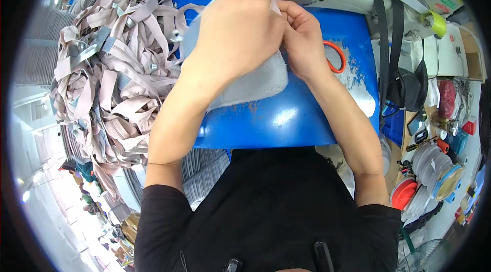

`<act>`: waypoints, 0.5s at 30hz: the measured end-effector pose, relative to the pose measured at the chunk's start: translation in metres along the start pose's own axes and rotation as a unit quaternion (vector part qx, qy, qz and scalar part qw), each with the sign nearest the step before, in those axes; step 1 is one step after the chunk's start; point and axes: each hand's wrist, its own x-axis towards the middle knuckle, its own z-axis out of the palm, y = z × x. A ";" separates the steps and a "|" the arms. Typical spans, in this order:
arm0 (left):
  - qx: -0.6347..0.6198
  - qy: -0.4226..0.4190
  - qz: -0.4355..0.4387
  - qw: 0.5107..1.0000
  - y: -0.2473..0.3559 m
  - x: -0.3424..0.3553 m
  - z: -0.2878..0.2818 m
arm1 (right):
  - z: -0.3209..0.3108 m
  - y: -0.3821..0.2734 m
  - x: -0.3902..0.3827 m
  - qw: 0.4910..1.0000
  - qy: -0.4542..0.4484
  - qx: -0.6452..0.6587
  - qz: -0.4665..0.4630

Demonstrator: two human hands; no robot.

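Observation:
A grey mesh fabric piece (258, 83) with a rounded corner lies on the worn blue work surface (302, 113). My left hand (244, 29) bends over the fabric, its fingers closed on the far part and mostly hidden behind the back of the hand. Close against it, my right hand (303, 36) has its thumb and fingers pinched together; what is between them is too small to make out. Both hands are just in front of the metal parts of a sewing machine (337, 1). An orange-red ring handle (335, 57) lies right of my right hand.
A big tangled heap of pale pink and grey fabric strips (115, 82) rises on the left. Stacked grey pieces (204, 169) sit below the surface's near edge. Dark belts (391, 31) hang on the right, by spools and discs (429, 167).

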 end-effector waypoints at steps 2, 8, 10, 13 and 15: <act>-0.087 -0.002 -0.016 0.996 -0.011 -0.028 0.004 | 0.002 -0.006 -0.009 1.000 0.013 0.011 0.006; 0.088 -0.056 0.093 0.990 -0.020 -0.101 0.000 | 0.000 -0.011 -0.035 0.999 -0.026 0.033 0.017; 0.131 -0.096 0.101 0.982 -0.021 -0.108 -0.011 | -0.002 -0.013 -0.045 0.999 -0.039 0.018 0.001; 0.147 -0.136 0.131 0.971 -0.014 -0.099 -0.040 | -0.002 -0.032 -0.055 0.998 -0.051 0.039 0.022; 0.156 -0.130 0.162 0.966 -0.016 -0.085 -0.052 | -0.005 -0.034 -0.052 0.997 -0.060 0.036 0.036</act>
